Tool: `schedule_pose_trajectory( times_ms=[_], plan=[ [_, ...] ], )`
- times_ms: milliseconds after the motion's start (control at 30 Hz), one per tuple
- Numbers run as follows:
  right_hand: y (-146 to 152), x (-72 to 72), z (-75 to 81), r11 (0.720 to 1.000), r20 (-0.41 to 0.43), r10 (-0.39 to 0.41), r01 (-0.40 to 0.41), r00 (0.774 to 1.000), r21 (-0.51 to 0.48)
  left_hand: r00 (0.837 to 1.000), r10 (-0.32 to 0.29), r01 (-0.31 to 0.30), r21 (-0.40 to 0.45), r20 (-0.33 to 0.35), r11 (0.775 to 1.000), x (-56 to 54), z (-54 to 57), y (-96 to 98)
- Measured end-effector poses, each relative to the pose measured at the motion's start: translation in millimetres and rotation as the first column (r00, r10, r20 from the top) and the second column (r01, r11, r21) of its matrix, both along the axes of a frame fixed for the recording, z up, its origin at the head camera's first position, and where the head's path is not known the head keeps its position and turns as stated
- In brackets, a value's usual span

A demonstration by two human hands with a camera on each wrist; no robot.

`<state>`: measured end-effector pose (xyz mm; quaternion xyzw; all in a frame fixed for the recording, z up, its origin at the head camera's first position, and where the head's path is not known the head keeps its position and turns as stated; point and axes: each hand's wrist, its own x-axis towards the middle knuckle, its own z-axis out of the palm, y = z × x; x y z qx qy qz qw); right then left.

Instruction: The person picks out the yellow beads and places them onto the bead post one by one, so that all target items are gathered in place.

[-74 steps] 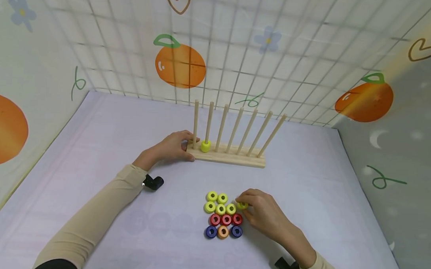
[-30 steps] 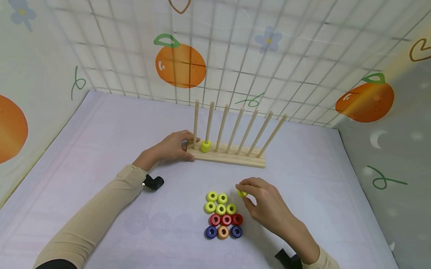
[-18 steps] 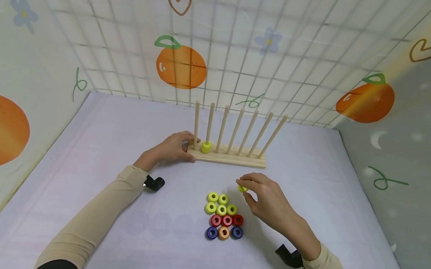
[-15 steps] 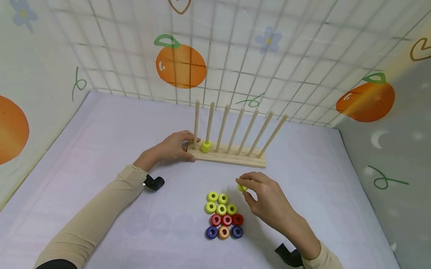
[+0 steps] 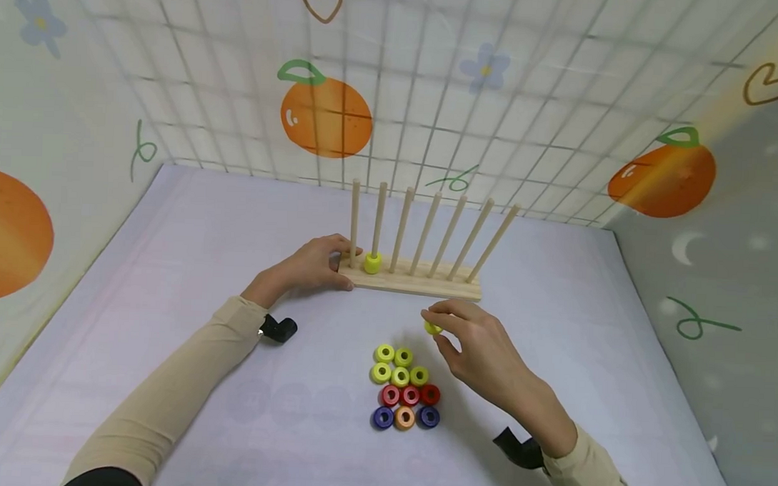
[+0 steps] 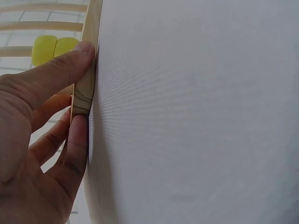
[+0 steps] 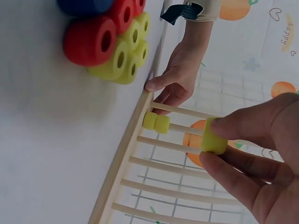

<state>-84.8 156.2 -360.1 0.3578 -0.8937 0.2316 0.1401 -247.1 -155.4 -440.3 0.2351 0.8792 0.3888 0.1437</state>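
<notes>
My left hand [image 5: 310, 263] grips the left end of a wooden peg rack [image 5: 420, 282], thumb on the front and fingers round the end. Several upright pegs stand in the rack. Two yellow beads [image 6: 55, 50] sit stacked at the foot of the second peg from the left. Between thumb and fingertips, my right hand [image 5: 484, 350] pinches another yellow bead [image 7: 215, 136], held above the table in front of the rack. Nearest to it on the table lie several yellow beads [image 5: 400, 376], with red beads [image 5: 410, 395] in the row below.
Two blue beads [image 5: 383, 417] flank an orange bead [image 5: 405, 417] in the row closest to me. A white cloth [image 5: 260, 424] covers the table. Behind the rack rises a printed grid-pattern backdrop [image 5: 528, 119], and patterned sheets hang at both sides.
My right hand has lifted the yellow bead from beside the other yellow beads and carried it forward, toward the rack. The left hand and rack have stayed in place.
</notes>
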Motion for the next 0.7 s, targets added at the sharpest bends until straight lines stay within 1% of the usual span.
schedule_pose_trajectory(
  times_ms=[133,300,433,600,700],
  plan=[
    [-1.9,-2.0,4.6,1.0,-0.008,-0.001,0.001,1.0,0.004,1.0,0.002,-0.002,-0.018,-0.007,1.0,0.4,1.7,0.1],
    [-4.0,-3.4,9.4,1.0,-0.02,0.007,-0.007,1.0,0.0,1.0,0.001,-0.001,-0.007,-0.006,1.0,1.2,2.9,-0.2],
    [-5.7,-5.5,12.4,1.0,-0.028,0.009,-0.009,1.0,0.003,1.0,-0.008,0.007,-0.001,-0.026,1.0,0.5,3.4,-0.6],
    [-9.0,-8.2,16.5,1.0,-0.032,0.006,-0.006,0.999,0.021,0.999,-0.009,0.008,-0.023,-0.047,1.0,0.4,3.5,-0.4],
    [-11.5,-9.6,18.8,1.0,-0.034,0.006,-0.005,0.999,0.026,0.999,-0.005,0.004,-0.026,-0.037,1.0,1.1,2.3,0.2]
  ],
)
